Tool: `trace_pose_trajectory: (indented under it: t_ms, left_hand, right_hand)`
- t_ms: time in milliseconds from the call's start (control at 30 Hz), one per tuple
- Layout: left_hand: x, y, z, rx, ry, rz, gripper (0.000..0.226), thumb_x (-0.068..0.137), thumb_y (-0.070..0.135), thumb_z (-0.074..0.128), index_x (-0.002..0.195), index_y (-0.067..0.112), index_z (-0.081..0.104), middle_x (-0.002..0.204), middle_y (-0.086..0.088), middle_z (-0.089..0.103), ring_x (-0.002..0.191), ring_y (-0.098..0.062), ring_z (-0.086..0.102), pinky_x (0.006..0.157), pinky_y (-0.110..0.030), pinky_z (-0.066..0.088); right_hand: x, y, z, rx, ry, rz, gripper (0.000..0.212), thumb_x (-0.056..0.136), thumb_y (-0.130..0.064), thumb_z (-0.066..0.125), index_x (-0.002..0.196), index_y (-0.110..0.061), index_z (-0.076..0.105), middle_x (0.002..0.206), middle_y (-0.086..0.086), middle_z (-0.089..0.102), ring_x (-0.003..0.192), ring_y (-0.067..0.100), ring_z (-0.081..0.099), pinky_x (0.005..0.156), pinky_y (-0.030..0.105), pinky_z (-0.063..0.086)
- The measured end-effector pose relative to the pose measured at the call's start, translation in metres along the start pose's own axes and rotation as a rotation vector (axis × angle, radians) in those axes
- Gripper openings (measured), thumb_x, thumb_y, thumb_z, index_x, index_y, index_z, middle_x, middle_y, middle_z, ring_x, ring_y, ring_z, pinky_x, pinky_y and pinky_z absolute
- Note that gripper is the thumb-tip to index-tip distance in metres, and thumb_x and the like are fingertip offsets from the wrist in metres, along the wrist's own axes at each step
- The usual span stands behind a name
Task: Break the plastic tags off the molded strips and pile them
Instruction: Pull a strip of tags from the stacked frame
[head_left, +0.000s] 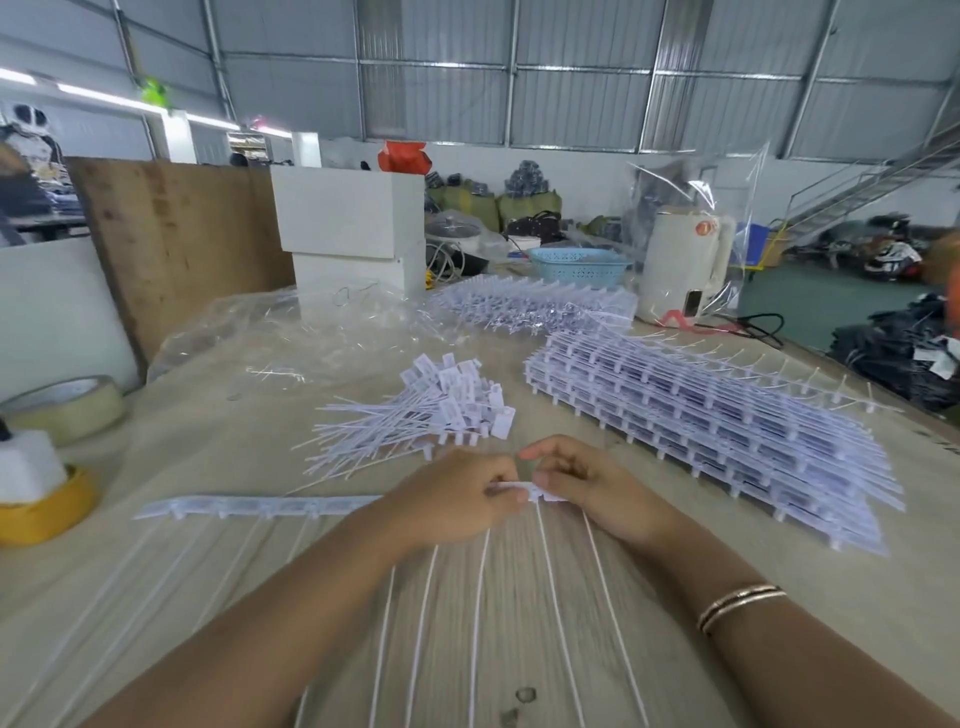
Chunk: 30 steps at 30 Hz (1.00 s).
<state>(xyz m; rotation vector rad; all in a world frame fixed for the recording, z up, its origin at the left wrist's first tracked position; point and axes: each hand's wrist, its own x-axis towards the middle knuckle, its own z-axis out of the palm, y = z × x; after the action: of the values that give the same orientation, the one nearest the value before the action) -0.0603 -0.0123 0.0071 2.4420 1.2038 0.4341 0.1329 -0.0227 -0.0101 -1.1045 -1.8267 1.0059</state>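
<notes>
One white molded strip (260, 505) lies across the table in front of me, its long thin tails running toward me. My left hand (452, 499) and my right hand (587, 488) both pinch the strip's right end, thumbs and fingers closed on the tags there. Just beyond my hands sits a loose pile of broken-off tags (441, 410), heads to the right, tails fanned left. A tall stack of whole strips (701, 426) lies to the right. Another heap of strips (535, 306) lies further back.
Crumpled clear plastic wrap (291, 332) covers the far left of the table. Tape rolls (67, 408) and a yellow roll (47, 514) sit at the left edge. A blue basket (576, 265), a white kettle (685, 270) and white boxes (348, 218) stand at the back.
</notes>
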Motion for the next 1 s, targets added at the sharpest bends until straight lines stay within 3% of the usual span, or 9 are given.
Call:
trace_pose_trajectory:
  t_ms: [100,233,333,500,600,700,833,900,1000]
  left_hand:
    - [-0.003,-0.010,0.001,-0.035,0.041,-0.006,0.019,0.094,0.037,0.050,0.077,0.028,0.050,0.079,0.010,0.049,0.070,-0.005,0.047,0.065,-0.029,0.037]
    - [-0.006,-0.018,0.002,-0.058,0.067,0.005,0.020,0.094,0.040,0.051,0.085,0.022,0.055,0.073,0.012,0.047,0.059,0.003,0.043,0.055,-0.017,0.030]
    - [-0.006,-0.021,0.004,-0.066,0.074,0.024,0.018,0.093,0.040,0.052,0.086,0.023,0.055,0.069,0.011,0.047,0.057,0.001,0.041,0.055,-0.018,0.030]
    - [-0.007,-0.025,0.002,-0.109,0.069,0.040,0.015,0.092,0.038,0.054,0.087,0.025,0.056,0.079,0.003,0.056,0.066,-0.008,0.046,0.064,-0.027,0.037]
    - [-0.007,-0.024,0.003,-0.083,0.063,0.071,0.012,0.093,0.034,0.055,0.082,0.034,0.049,0.072,0.009,0.050,0.062,-0.005,0.043,0.063,-0.028,0.036]
    - [-0.007,-0.023,0.004,-0.100,0.070,0.081,0.008,0.093,0.033,0.055,0.086,0.031,0.052,0.073,0.010,0.050,0.062,-0.004,0.043,0.063,-0.027,0.035]
    - [-0.011,-0.028,0.002,-0.149,0.052,0.084,0.010,0.093,0.033,0.054,0.088,0.024,0.053,0.078,0.005,0.055,0.066,-0.007,0.046,0.067,-0.029,0.038]
    - [-0.012,-0.028,0.001,-0.143,0.073,0.062,0.012,0.094,0.036,0.052,0.088,0.025,0.053,0.080,0.000,0.057,0.066,-0.009,0.046,0.066,-0.031,0.040]
    - [-0.013,-0.025,0.001,-0.011,0.145,0.046,0.017,0.094,0.042,0.048,0.091,0.027,0.054,0.076,0.007,0.055,0.064,-0.005,0.046,0.064,-0.030,0.038]
  right_hand:
    - [-0.004,0.004,0.000,-0.147,-0.047,-0.047,0.021,0.081,-0.018,0.071,0.097,-0.025,0.059,0.073,-0.018,0.056,0.064,0.001,0.050,0.060,0.017,0.041]
    - [-0.002,0.006,-0.002,-0.318,0.036,-0.124,0.012,0.079,-0.018,0.070,0.086,-0.023,0.062,0.074,-0.007,0.061,0.062,0.004,0.052,0.057,0.022,0.042]
    - [0.000,0.007,-0.002,-0.378,0.051,-0.138,0.006,0.081,-0.020,0.069,0.085,-0.025,0.068,0.077,-0.002,0.065,0.064,0.014,0.055,0.060,0.032,0.044]
    - [0.002,0.005,0.002,-0.252,0.024,-0.112,0.009,0.084,-0.012,0.069,0.087,-0.019,0.073,0.064,-0.017,0.064,0.056,-0.005,0.050,0.059,0.009,0.037]
    - [0.002,0.003,0.001,-0.173,0.009,-0.057,0.015,0.089,-0.013,0.063,0.078,-0.006,0.072,0.057,-0.014,0.060,0.051,-0.001,0.047,0.056,0.011,0.037]
    - [0.000,-0.002,-0.002,-0.113,-0.005,-0.019,0.020,0.091,-0.015,0.059,0.078,-0.006,0.070,0.062,-0.010,0.062,0.052,0.004,0.048,0.055,0.015,0.040]
    - [-0.001,0.000,-0.011,0.130,0.171,0.027,0.015,0.091,-0.020,0.058,0.084,-0.011,0.068,0.071,-0.003,0.064,0.055,0.011,0.049,0.054,0.022,0.038]
    - [0.000,0.002,-0.010,0.037,0.137,0.004,0.005,0.088,-0.016,0.063,0.090,-0.014,0.068,0.067,-0.013,0.062,0.054,0.002,0.049,0.056,0.014,0.039]
    - [0.004,0.006,0.000,-0.127,0.075,-0.012,0.012,0.082,-0.013,0.070,0.091,-0.020,0.067,0.069,-0.019,0.059,0.057,-0.006,0.047,0.059,0.006,0.037]
